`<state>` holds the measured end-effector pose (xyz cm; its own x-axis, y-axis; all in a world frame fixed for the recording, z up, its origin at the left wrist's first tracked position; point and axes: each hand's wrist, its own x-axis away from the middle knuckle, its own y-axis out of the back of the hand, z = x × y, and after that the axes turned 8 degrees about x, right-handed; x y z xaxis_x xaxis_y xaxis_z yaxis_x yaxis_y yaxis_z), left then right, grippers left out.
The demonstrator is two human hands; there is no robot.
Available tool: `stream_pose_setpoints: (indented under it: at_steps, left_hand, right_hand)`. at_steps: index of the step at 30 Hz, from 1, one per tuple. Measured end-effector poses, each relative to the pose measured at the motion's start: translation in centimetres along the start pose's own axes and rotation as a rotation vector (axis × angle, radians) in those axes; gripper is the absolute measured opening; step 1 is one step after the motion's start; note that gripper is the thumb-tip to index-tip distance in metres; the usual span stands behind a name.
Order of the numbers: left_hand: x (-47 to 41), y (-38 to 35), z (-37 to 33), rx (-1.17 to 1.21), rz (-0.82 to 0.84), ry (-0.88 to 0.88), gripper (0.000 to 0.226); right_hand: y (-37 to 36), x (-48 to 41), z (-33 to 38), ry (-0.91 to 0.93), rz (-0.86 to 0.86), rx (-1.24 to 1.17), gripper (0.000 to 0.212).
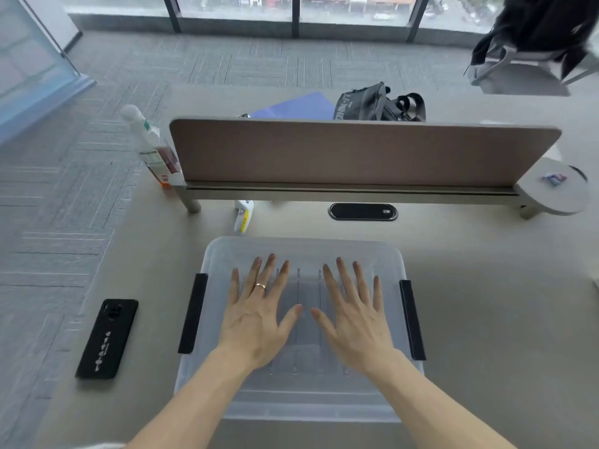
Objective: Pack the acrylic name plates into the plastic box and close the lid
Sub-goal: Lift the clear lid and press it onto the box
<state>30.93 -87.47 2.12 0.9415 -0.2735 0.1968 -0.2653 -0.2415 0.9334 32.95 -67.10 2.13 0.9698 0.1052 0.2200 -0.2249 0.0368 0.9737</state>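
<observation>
The plastic box [301, 403] is made of frosted, translucent plastic, with matt black clips [193, 314]. The counter [486, 319] is seen smooth and matt. The phone [107, 338] is covered in matt black.

Phone [107, 338] left of box [301, 406]

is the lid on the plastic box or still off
On. The translucent plastic lid covers the clear plastic box, both flat hands pressing it. Whether the black side latches are clipped, cannot tell.
</observation>
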Motion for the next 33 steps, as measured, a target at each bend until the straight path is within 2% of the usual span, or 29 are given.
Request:
stream_pose_setpoints:
  at_steps: [19, 25, 30, 31, 33]
  left_hand:
    - [-1.0, -2.7, 0.5, -0.052, -0.01, 0.021, 0.088]
    - [-0.5, -1.2, 0.0, -0.074, 0.08, 0.031, 0.083]
    - [-0.8, 2.7, -1.2, -0.016, 0.23, 0.089, 0.08]
    - [-1.0, 4.4, -1.6, 0.02, 0.239, 0.098, 0.078]
    - [-1.5, 8.4, -2.6, 0.126, 0.196, 0.097, 0.064]
  right_hand:
    - [-2.6, -0.9, 0.6, -0.024, -0.028, 0.09, 0.081]
    - [-1.3, -0.5, 0.6, 0.004, 0.077, 0.076, 0.08]
    - [4.8, -0.5, -0.8, 0.084, 0.272, 0.062, 0.085]
    - [6.9, -0.5, -1.1, 0.077, 0.258, 0.044, 0.084]
    - [12.1, -0.2, -2.7, 0.001, 0.095, -0.104, 0.076]
